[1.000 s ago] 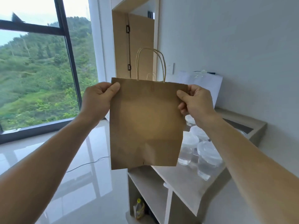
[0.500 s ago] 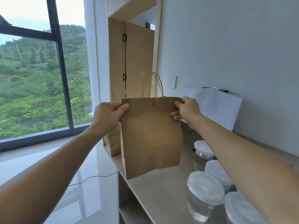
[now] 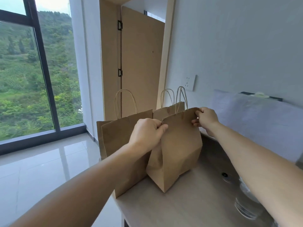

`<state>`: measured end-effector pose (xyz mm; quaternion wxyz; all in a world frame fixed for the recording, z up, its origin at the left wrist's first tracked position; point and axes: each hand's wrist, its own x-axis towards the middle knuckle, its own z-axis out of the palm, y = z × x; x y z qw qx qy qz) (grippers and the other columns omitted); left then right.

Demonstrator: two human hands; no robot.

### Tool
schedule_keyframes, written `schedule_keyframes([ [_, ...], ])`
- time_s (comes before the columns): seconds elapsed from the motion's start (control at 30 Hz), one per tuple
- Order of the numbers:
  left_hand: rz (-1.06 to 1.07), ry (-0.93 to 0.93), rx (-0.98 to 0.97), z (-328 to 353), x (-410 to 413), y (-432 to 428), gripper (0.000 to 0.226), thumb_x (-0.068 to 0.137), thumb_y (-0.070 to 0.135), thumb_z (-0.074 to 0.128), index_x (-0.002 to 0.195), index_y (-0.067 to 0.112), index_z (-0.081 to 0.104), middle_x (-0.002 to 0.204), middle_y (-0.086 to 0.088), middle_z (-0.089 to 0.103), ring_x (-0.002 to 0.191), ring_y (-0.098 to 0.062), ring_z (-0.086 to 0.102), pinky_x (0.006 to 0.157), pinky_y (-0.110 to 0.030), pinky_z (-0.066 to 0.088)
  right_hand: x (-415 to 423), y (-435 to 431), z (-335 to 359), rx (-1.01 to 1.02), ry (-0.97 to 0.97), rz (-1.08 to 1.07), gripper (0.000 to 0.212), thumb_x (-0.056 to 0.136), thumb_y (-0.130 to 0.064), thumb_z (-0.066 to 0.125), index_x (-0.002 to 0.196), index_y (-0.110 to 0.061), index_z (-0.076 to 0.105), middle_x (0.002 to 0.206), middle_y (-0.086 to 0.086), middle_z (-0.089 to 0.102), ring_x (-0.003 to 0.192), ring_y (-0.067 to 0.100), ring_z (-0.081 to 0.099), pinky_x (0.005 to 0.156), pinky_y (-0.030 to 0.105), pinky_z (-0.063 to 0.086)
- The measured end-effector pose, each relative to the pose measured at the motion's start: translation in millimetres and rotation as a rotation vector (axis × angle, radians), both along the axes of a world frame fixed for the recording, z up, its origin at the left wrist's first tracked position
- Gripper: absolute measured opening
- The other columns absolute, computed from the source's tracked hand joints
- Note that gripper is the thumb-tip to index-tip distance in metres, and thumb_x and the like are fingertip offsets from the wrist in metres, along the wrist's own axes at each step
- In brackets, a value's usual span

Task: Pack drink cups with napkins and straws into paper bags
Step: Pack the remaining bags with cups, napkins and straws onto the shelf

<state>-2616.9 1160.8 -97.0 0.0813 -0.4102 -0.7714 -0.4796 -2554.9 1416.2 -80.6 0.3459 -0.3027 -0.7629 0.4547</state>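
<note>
Paper bag [image 3: 178, 149] upright on tabletop [image 3: 188, 205], left hand [image 3: 146, 133] and right hand [image 3: 205, 119] pinching its top corners

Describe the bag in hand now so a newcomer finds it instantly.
Find the pale counter along the white wall. At its window end stand brown paper bags. The held bag is the rightmost front one, the only one gripped at both top corners, by left hand and right hand.

A: Left side?
B: Window [image 3: 43, 63], dark frame; green hillside [image 3: 16, 95] beyond; glossy tiled floor [image 3: 49, 169].
A: Centre, right?
B: Brown door [image 3: 141, 63], two black hinges [image 3: 120, 25]; white socket [image 3: 190, 82] on grey wall [image 3: 237, 46]; white sheet [image 3: 262, 125] against it; pale bench [image 3: 180, 210].
</note>
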Motion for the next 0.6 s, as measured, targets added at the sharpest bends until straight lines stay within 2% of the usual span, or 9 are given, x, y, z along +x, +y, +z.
schedule_keyframes([
  [0.17,-0.029,0.054,-0.059,-14,-19,28,0.047,0.096,0.032,0.059,0.057,0.008,0.048,0.057,-0.011,0.061,0.063,-0.029,0.058,0.063,-0.032,0.048,-24,26,-19,-0.006,-0.006,-0.039,0.025,0.104,-0.015,0.043,0.086,-0.021,0.061,0.080,0.008,0.066,0.062,0.020,0.066,0.071,0.041,0.059],
  [0.27,-0.035,0.111,-0.056,-19,-25,41,0.054,0.096,0.029,0.060,0.051,0.016,0.034,0.046,0.001,0.044,0.050,-0.019,0.041,0.053,-0.032,0.035,-32,37,-25,-0.003,0.008,-0.072,0.025,0.103,-0.016,0.044,0.085,-0.020,0.061,0.076,0.007,0.066,0.063,0.021,0.065,0.074,0.044,0.059],
  [0.33,-0.046,0.148,-0.048,-21,-26,48,0.058,0.096,0.026,0.061,0.049,0.021,0.027,0.043,0.006,0.033,0.046,-0.014,0.033,0.051,-0.027,0.028,-35,43,-25,0.003,0.020,-0.086,0.025,0.102,-0.015,0.044,0.085,-0.019,0.061,0.073,0.007,0.066,0.062,0.022,0.065,0.076,0.047,0.059],
  [0.4,-0.063,0.178,-0.044,-22,-26,55,0.060,0.095,0.024,0.062,0.049,0.022,0.024,0.042,0.006,0.029,0.044,-0.012,0.032,0.050,-0.024,0.025,-36,49,-24,0.008,0.030,-0.098,0.024,0.103,-0.015,0.044,0.086,-0.019,0.062,0.072,0.007,0.066,0.062,0.022,0.065,0.078,0.048,0.059],
  [0.5,-0.071,0.170,-0.060,-24,-26,63,0.060,0.095,0.024,0.062,0.049,0.022,0.024,0.042,0.005,0.027,0.045,-0.012,0.032,0.053,-0.028,0.022,-34,56,-24,0.013,0.045,-0.110,0.023,0.103,-0.016,0.043,0.092,-0.018,0.063,0.073,0.008,0.068,0.063,0.022,0.065,0.080,0.050,0.059],
  [0.6,-0.082,0.172,-0.058,-28,-26,68,0.060,0.094,0.024,0.062,0.049,0.022,0.024,0.040,0.005,0.029,0.044,-0.011,0.036,0.050,-0.024,0.022,-30,57,-26,-0.005,0.070,-0.110,0.022,0.104,-0.014,0.042,0.097,-0.013,0.063,0.082,0.011,0.068,0.066,0.022,0.065,0.082,0.051,0.058],
])
